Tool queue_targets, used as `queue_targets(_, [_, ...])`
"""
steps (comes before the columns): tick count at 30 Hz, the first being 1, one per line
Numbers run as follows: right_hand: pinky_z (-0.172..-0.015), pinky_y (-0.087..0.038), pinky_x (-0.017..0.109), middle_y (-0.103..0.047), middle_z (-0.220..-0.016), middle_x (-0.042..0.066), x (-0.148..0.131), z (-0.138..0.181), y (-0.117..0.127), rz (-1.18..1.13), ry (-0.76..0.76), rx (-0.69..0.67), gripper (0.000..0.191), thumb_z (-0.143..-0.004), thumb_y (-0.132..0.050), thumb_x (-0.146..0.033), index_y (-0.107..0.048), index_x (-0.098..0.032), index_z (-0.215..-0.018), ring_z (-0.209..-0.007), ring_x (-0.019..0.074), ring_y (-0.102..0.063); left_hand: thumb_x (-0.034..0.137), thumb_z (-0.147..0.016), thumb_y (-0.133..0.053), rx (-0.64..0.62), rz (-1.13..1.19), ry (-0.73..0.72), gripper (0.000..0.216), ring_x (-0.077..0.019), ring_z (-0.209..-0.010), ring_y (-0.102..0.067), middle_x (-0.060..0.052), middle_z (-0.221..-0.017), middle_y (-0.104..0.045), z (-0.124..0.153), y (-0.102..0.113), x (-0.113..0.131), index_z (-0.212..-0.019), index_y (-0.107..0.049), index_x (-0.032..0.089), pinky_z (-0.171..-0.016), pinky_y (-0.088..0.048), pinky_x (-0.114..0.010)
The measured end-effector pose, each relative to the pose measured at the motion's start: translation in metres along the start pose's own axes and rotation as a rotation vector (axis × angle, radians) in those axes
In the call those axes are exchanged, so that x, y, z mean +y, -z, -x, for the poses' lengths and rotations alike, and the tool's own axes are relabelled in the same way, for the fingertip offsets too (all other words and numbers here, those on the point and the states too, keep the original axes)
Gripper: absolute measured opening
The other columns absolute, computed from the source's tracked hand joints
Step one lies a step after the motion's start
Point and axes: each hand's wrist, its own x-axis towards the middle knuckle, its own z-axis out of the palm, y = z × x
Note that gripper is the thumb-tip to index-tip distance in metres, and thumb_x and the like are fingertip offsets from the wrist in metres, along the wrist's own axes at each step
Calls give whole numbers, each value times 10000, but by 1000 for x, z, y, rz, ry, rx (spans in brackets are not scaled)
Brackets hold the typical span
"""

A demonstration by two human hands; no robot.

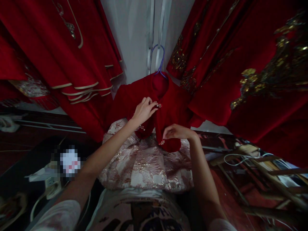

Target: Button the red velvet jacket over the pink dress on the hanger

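A dark red velvet jacket [173, 102] hangs on a purple hanger [160, 61] in front of me, over a pale brocade skirt [146, 166]. My left hand [143, 110] rests on the jacket's chest, fingertips pinched at a small jewelled button [158, 105]. My right hand [176, 131] is lower down, fingers curled around the jacket's front edge beside another jewelled button [162, 142]. A third button [141, 128] shows under my left wrist.
Red embroidered garments hang at the left [60, 51] and right [252, 73], crowding the jacket. White straps [154, 29] hang down a pale wall behind. Cables and a power strip [51, 184] lie at the lower left; wooden bars [271, 179] at the lower right.
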Motion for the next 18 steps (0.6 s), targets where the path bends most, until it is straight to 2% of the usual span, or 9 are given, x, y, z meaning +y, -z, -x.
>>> queue_targets(5, [-853,-504,312,-730,-970,63,-6,13,3,-38,-29,56,324,-785,-672,-405,-709,-167,-1001,-886,156,-663,263,-899,-567,-35,-197,-162,170,-275,-1014,-516,-122,-1031,-571,-19,-2,-5,-1011,-647,163,-836,-458,-425])
queue_targets(9, [-895,-505,331,-725,-1017,65,-13,20,4,-51,-31,81,381,-789,-676,-441,-694,-179,-1066,-928,161,-665,265,-905,-554,-9,-77,-208,153,-261,-1075,-507,-114,-1118,-585,-24,0,-7,-1002,-622,168,-952,-413,-467])
queue_targets(14, [-918,-512,355,-722,-1005,68,-21,21,4,-77,6,103,393,-805,-663,-449,-676,-177,-1089,-948,168,-667,252,-953,-456,0,57,-298,171,-203,-1074,-547,-54,-1017,-643,-20,4,-11,-1007,-602,179,-1145,-262,-517])
queue_targets(16, [-925,-515,374,-713,-1021,76,-23,22,3,-59,57,159,375,-821,-647,-452,-672,-181,-1079,-970,181,-663,249,-966,-422,-27,46,-337,198,-185,-1015,-578,-34,-950,-651,-21,5,-14,-987,-608,187,-1168,-235,-514])
queue_targets(18, [-968,-498,402,-684,-1087,81,-26,21,1,24,133,315,346,-820,-656,-454,-669,-203,-1057,-1046,205,-634,252,-978,-384,-55,12,-348,241,-169,-933,-598,-24,-887,-650,-22,6,-18,-965,-619,199,-1171,-244,-488])
